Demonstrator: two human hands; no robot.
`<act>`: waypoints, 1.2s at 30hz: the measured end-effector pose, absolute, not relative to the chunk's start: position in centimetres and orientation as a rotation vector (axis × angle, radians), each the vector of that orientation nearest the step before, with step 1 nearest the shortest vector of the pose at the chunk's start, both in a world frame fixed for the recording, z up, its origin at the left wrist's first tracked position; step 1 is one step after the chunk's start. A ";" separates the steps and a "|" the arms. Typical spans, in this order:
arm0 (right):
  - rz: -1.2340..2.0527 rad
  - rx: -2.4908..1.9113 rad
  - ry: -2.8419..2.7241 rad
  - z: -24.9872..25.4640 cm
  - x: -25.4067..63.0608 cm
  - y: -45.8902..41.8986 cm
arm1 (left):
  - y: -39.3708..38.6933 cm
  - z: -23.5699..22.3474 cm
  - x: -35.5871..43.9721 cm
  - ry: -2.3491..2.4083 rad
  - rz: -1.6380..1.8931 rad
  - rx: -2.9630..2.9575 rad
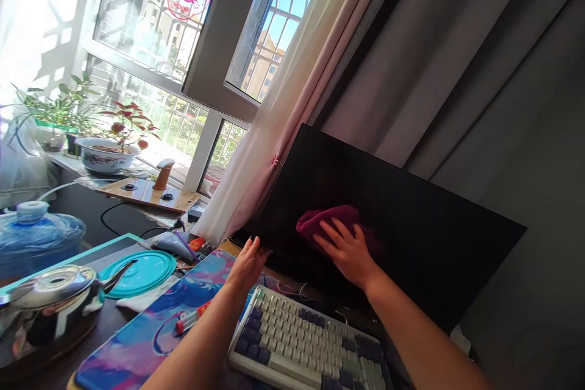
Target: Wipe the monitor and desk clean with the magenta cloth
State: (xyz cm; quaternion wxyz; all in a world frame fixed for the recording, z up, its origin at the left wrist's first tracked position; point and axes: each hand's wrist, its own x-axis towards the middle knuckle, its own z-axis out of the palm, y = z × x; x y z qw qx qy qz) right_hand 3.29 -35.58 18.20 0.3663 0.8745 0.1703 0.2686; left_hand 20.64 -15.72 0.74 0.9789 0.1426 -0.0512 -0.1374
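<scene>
A large black monitor [429,219] stands tilted in my view at the back of the desk. My right hand [350,251] presses a dark magenta cloth [315,222] flat against its screen, fingers spread over the fabric. At the screen's lower left corner, my left hand [249,262] has its fingers curled at the edge and appears to hold it; part of the contact is hidden. Below both hands lies a white and dark blue keyboard [297,335]. Under my left forearm is a colourful desk mat [132,341], with a small red and white item [192,317] on it.
At the left are a shiny metal kettle [55,304], a turquoise round lid [141,271] and a blue water bottle [41,234]. Potted plants [109,155] line the windowsill, beside a wooden tea tray [150,192]. Grey curtains [434,61] hang behind the monitor.
</scene>
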 end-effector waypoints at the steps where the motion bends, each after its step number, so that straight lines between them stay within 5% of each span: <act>1: 0.780 2.225 0.375 19.7 3.1 -36.2 | -15.7 0.7 20.6 -0.099 -0.278 0.289; 10: 1.422 2.151 0.014 29.4 2.6 -40.5 | -15.8 0.6 20.8 -0.089 -0.265 0.309; 27: 0.665 2.315 0.344 10.0 -2.4 -43.3 | -16.1 0.8 20.8 -0.083 -0.232 0.340; 31: 0.622 2.277 0.445 10.1 -3.2 -44.2 | -16.1 1.1 20.7 -0.085 -0.236 0.355; 36: 0.731 2.239 0.365 16.1 -3.8 -45.7 | -16.0 1.5 20.7 -0.050 -0.215 0.407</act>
